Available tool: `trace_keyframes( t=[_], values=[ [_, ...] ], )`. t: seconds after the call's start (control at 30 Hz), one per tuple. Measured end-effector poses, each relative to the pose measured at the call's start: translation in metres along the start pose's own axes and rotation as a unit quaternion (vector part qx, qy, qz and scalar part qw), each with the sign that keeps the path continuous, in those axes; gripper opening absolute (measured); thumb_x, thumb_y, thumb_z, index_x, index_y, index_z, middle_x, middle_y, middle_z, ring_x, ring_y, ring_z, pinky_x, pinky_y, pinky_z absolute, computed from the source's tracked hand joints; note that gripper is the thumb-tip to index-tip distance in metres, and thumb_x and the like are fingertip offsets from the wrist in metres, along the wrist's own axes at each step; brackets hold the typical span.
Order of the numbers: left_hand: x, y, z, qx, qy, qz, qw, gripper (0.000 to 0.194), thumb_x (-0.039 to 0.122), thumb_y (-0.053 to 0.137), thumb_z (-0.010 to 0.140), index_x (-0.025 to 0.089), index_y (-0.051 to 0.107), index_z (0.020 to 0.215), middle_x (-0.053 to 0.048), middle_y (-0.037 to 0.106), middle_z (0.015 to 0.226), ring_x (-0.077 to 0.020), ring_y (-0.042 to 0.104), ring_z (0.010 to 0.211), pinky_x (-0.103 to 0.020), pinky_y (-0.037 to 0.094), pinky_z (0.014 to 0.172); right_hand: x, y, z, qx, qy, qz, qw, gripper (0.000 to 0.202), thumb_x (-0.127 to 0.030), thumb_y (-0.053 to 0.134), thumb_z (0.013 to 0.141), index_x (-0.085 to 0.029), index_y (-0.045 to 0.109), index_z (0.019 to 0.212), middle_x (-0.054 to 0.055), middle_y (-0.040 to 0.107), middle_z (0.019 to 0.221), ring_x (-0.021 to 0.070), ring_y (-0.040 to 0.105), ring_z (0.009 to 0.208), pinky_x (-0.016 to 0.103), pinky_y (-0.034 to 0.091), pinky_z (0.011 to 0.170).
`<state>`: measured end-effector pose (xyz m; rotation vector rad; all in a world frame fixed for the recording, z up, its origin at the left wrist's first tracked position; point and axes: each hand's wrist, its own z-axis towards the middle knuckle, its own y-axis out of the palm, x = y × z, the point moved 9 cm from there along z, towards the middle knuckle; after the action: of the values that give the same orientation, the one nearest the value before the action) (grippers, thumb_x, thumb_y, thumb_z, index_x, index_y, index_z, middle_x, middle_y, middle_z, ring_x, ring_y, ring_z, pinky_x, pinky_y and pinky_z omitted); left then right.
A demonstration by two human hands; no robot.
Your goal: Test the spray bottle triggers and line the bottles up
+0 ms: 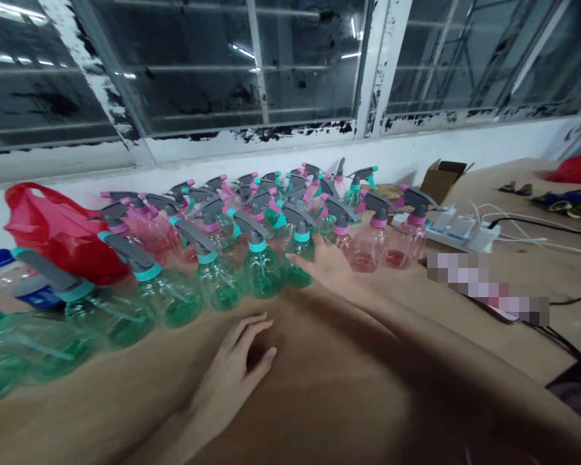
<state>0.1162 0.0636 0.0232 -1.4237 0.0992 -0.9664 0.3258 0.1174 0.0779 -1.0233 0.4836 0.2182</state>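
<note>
Several spray bottles stand in rows on the brown table (319,387), green ones in front and pink ones behind and at the right. My right hand (326,261) reaches to the front row, its thumb spread beside a green bottle (297,268) with a turquoise collar; its other fingertips are partly hidden near a pink bottle (342,240). Nothing shows lifted in it. Nearer me, my left hand (239,361) hovers over or rests on the table, fingers curved and apart, holding nothing. Another green bottle (264,271) stands just beyond it.
A red plastic bag (62,232) and a blue-capped bottle (10,274) are at the left. On the right are a power strip (465,232) with cables, a blurred-out flat object (489,290) and an open cardboard box (443,181). Windows line the wall behind.
</note>
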Motion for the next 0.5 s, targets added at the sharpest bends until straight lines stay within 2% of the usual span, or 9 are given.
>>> trace_keyframes(
  t=[0.13,0.27,0.4,0.5],
  values=[
    [0.006,0.0,0.02,0.017,-0.027,-0.045,0.998,0.031,0.03,0.05,0.091,0.029,0.045,0.121,-0.004,0.054,0.127,-0.0232,0.053,0.118,-0.045,0.044,0.098,0.0,-0.009,-0.017,-0.03,0.0,-0.017,0.999,0.061,-0.062,0.05,0.081,-0.011,0.051,0.114,0.019,0.067,0.098,0.0366,0.067,0.083,0.043,0.05,0.062],
    [0.014,0.009,0.031,0.042,-0.022,-0.08,0.996,0.049,0.035,0.056,0.086,0.027,0.036,0.13,-0.008,0.049,0.132,-0.0259,0.051,0.121,-0.047,0.044,0.098,-0.006,-0.026,-0.046,-0.042,-0.032,-0.047,0.997,0.06,-0.067,0.044,0.082,-0.014,0.051,0.109,0.017,0.067,0.095,0.0349,0.067,0.078,0.04,0.048,0.058],
    [0.034,0.022,0.032,0.033,-0.007,-0.103,0.994,0.077,0.041,0.064,0.079,0.025,0.02,0.14,-0.014,0.036,0.143,-0.0318,0.039,0.131,-0.054,0.038,0.102,-0.011,-0.038,-0.082,-0.082,-0.053,-0.058,0.994,0.067,-0.074,0.04,0.078,-0.013,0.054,0.102,0.013,0.068,0.081,0.0346,0.067,0.069,0.041,0.047,0.053],
    [0.053,0.029,0.025,0.011,0.026,-0.147,0.989,0.082,0.037,0.067,0.077,0.026,0.016,0.141,-0.013,0.039,0.143,-0.0306,0.04,0.13,-0.052,0.038,0.103,-0.015,-0.05,-0.102,-0.088,-0.071,-0.058,0.992,0.073,-0.08,0.04,0.072,-0.013,0.058,0.095,0.014,0.067,0.077,0.0344,0.066,0.067,0.042,0.048,0.054]
  ],
)
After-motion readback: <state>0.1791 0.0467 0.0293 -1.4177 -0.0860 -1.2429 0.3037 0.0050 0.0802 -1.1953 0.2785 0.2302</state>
